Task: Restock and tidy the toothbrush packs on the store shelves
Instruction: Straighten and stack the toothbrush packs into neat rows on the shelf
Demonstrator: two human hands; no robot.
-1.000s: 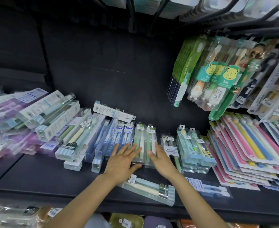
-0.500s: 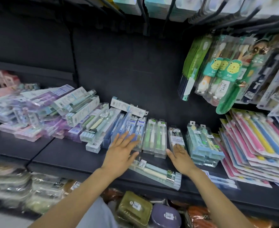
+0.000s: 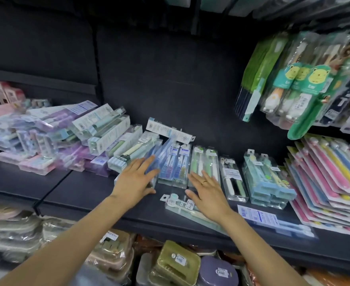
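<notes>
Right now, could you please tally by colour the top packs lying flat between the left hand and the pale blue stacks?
Blue-label packs: 2
Green packs: 2
Black-and-white pack: 1
Total: 5

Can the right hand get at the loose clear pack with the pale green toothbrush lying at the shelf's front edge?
Probably yes: the right hand hovers open directly over that clear pale-green toothbrush pack, nothing lying between them.

A dark shelf board (image 3: 91, 188) runs below a matte black back panel (image 3: 170, 79), under dim light.
</notes>
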